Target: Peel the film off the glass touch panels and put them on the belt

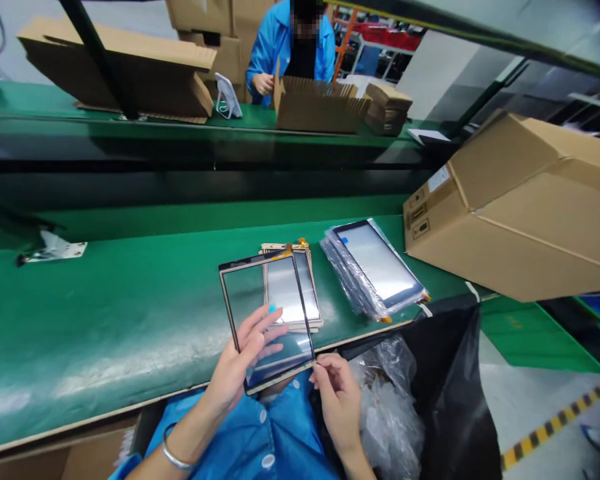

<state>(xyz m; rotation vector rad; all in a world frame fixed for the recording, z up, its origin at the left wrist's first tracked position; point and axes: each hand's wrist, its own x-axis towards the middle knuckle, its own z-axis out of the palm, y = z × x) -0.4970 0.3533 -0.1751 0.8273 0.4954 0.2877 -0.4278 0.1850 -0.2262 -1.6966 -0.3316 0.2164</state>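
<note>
A clear touch screen glass panel with a thin black border is held tilted above the front edge of the green bench. My left hand grips its left side, fingers behind the glass and thumb in front. At the panel's lower right corner, my right hand pinches the edge between thumb and finger. Behind the panel lies a stack of similar panels with orange flex tails. Farther right rests a pile of panels in clear plastic sleeves, a blue sticker on the top one.
A black bag holding crumpled clear plastic hangs at the bench's front edge. A large cardboard box stands at the right. Across the green bench, a person in blue handles an open divided carton. A metal bracket sits left.
</note>
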